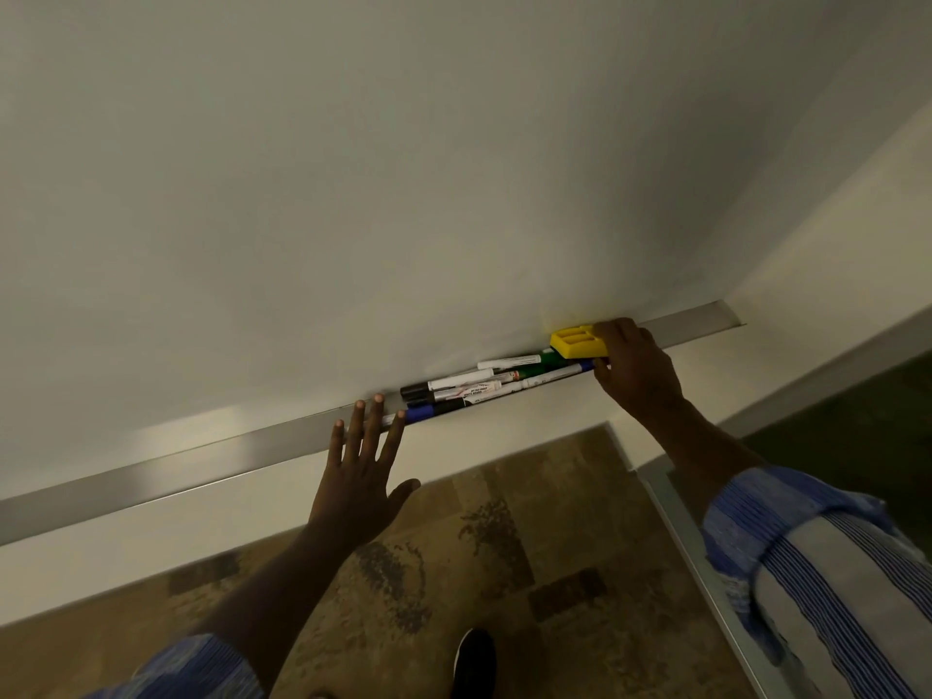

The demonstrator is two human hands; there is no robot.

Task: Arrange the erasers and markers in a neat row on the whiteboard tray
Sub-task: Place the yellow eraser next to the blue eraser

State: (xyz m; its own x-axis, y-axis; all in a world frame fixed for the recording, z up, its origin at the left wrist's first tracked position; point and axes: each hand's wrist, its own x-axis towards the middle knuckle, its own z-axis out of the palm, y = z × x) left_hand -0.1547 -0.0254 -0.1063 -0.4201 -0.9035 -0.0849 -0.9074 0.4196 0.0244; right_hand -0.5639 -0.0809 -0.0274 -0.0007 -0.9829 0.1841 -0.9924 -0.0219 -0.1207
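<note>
A long grey metal whiteboard tray (201, 454) runs from lower left to upper right under the whiteboard (403, 169). Several markers (484, 383) lie bunched and overlapping in it, with black, blue and green caps. At the right end of the bunch sits a yellow eraser (575, 342). My right hand (635, 368) grips the eraser's right end from above. Fingers spread, my left hand (360, 464) rests open against the tray's front lip, its fingertips at the left end of the markers beside a blue cap (420, 412).
The tray's right end (726, 315) stops near a wall corner. Below it are a white wall strip, a patterned brown floor (504, 547), a metal rail (706, 572) at the right and a dark shoe (474, 663) at the bottom.
</note>
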